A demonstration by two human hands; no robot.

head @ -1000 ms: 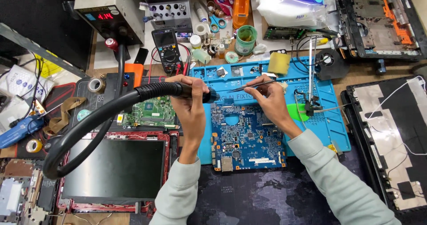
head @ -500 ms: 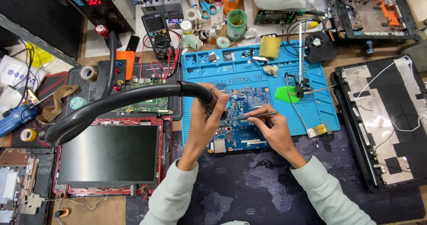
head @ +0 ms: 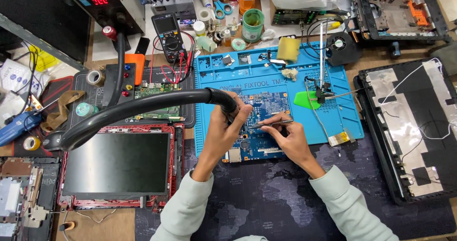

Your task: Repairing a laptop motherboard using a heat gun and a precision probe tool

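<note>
Left hand (head: 223,126) grips the hot-air wand (head: 216,98) over the blue circuit board (head: 259,126). Right hand (head: 288,138) pinches tweezers (head: 269,124) at a chip; rework looks midway, nothing lifted off yet

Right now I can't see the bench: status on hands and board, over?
Left hand grips hot-air wand. Right hand holds tweezers over blue circuit board. Hose crosses the bench; board unobstructed.

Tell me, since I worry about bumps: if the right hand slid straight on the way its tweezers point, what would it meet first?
Probably the left hand: the right hand aims its tweezers leftward toward it across the blue circuit board, though depth is unclear.
</note>
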